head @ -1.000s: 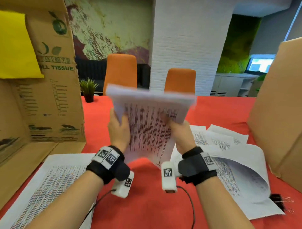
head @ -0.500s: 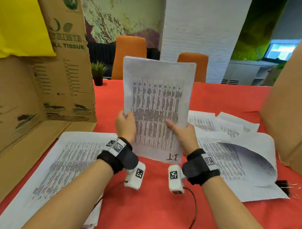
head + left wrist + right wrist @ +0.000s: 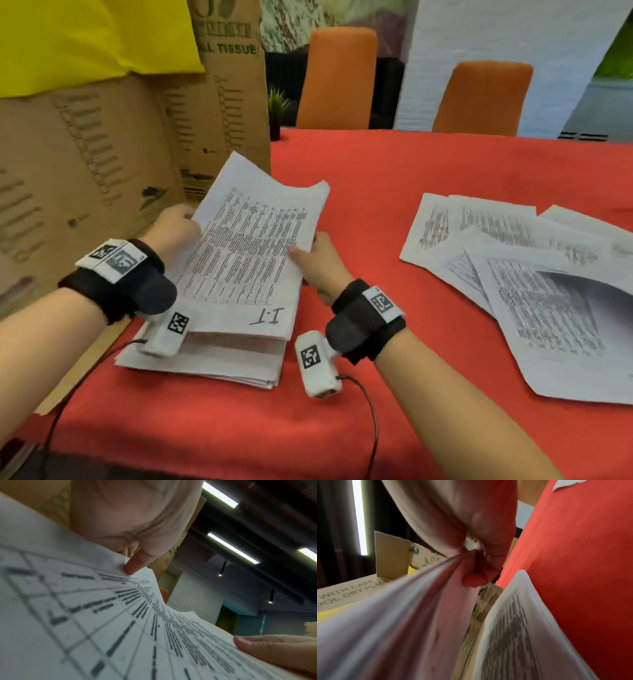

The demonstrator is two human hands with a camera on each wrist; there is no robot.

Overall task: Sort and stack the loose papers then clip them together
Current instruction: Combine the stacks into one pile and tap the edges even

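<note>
A printed sheet (image 3: 250, 253) marked "1.1" at its near edge is held low over a stack of papers (image 3: 212, 359) on the red table (image 3: 359, 192). My left hand (image 3: 174, 228) pinches its left edge, thumb on top (image 3: 135, 565). My right hand (image 3: 317, 262) pinches its right edge (image 3: 471, 561), with fingers curled underneath. The sheet's near edge lies on the stack and its far end is still raised. Loose printed papers (image 3: 513, 270) lie spread on the table at the right.
Tall cardboard boxes (image 3: 102, 164) stand at the left with a yellow sheet (image 3: 85, 37) draped over them. A small potted plant (image 3: 275, 113) and two orange chairs (image 3: 337, 77) are beyond the table's far edge. Cables trail from both wrist cameras.
Both hands have carried the sheet from upright in front of me down and to the left, onto the stack by the boxes. My head has turned left with it.
</note>
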